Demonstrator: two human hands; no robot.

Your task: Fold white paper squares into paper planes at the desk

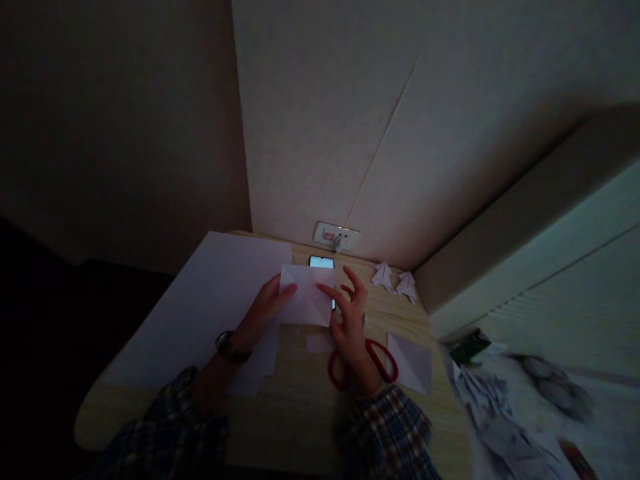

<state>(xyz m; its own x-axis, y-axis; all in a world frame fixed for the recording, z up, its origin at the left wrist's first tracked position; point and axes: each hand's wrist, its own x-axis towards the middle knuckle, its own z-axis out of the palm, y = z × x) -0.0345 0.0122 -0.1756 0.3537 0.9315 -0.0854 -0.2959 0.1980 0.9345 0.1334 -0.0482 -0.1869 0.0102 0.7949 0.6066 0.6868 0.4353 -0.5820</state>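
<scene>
A creased square of white paper is held just above a small wooden table. My left hand grips the paper's left edge, thumb on top; a dark watch sits on that wrist. My right hand touches the paper's right part with thumb and forefinger while the other fingers are spread. Red-handled scissors lie on the table under my right wrist. A lit phone lies behind the paper, partly hidden by it.
Large white sheets cover the table's left half. A folded white square lies right of the scissors. Two small folded paper figures sit at the back right. A wall socket is behind the table. Paper scraps pile up at the right.
</scene>
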